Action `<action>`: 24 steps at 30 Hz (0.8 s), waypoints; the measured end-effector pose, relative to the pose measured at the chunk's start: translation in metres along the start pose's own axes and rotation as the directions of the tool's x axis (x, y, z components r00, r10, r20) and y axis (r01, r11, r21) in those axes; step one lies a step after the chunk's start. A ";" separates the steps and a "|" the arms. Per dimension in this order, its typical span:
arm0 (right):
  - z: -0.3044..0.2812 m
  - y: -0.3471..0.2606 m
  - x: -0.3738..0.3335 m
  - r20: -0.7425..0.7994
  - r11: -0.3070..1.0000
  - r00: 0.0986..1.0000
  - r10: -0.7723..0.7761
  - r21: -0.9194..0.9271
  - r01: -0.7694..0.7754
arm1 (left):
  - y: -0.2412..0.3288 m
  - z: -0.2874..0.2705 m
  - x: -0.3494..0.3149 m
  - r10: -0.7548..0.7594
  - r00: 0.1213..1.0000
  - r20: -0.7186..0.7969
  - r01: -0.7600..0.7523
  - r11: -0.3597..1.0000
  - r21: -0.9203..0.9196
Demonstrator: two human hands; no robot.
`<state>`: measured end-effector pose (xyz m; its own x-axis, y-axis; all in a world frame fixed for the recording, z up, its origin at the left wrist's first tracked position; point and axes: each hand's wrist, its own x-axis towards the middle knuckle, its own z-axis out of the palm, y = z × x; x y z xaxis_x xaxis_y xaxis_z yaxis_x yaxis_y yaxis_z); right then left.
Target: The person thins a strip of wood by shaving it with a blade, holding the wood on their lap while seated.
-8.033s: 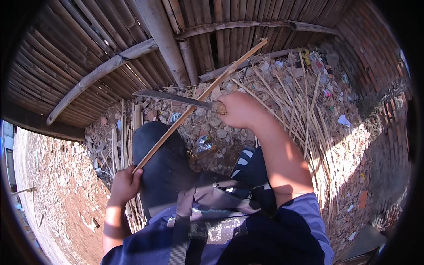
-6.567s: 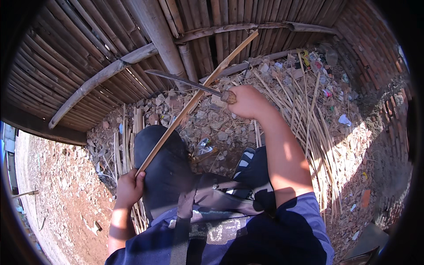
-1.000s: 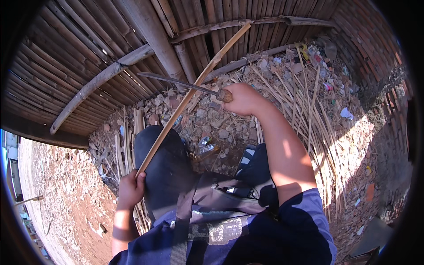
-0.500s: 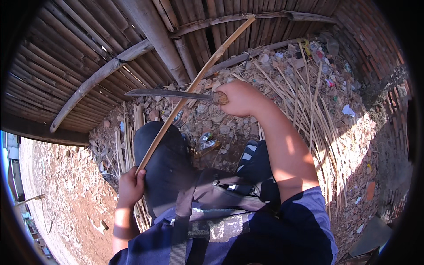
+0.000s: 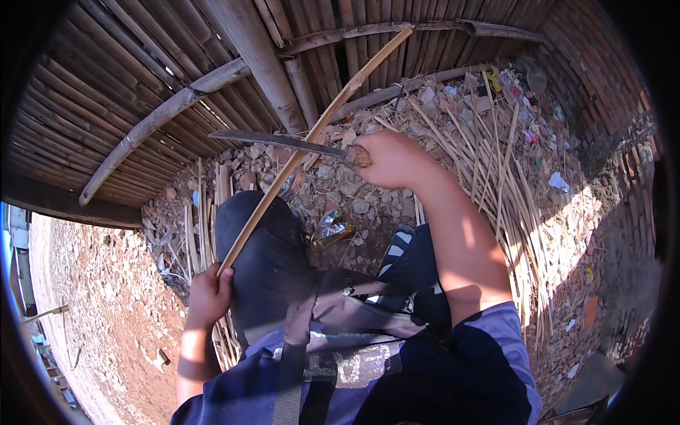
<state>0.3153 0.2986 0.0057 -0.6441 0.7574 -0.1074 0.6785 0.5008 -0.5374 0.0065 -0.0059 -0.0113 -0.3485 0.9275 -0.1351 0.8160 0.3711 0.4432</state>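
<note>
We take the bent, dark-clad left knee point(image 5: 256, 230) as our reference. We find the left hand point(image 5: 208, 296) just beside the knee, on its left, fingers and thumb closed round the lower end of a pale bamboo strip point(image 5: 274, 190). In our view the strip passes across the knee and slants up beyond it to the right; we cannot tell whether it touches the trouser leg. We find the right hand point(image 5: 388, 157) beyond the knee and to its right, clenched round the wooden handle of a long knife point(image 5: 265, 139). The dark blade points left and crosses the strip beyond the knee; we cannot determine whether its edge bites into the bamboo. We note many loose strips point(image 5: 508, 212) well to the right of the knee and further strips point(image 5: 204, 223) close on its left. A crumpled shiny wrapper point(image 5: 330, 228) lies just right of the knee.
</note>
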 end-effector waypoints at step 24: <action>-0.003 0.041 0.012 -0.063 0.930 0.962 0.267 0.279 -0.239 | 0.007 -0.009 0.007 0.017 1.000 0.025 -0.020 0.995 0.098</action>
<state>0.3365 0.3298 -0.0149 -0.4160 0.8885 -0.1935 0.6864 0.1673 -0.7077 0.0056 0.0023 -0.0016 -0.3226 0.9347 -0.1494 0.8639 0.3552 0.3571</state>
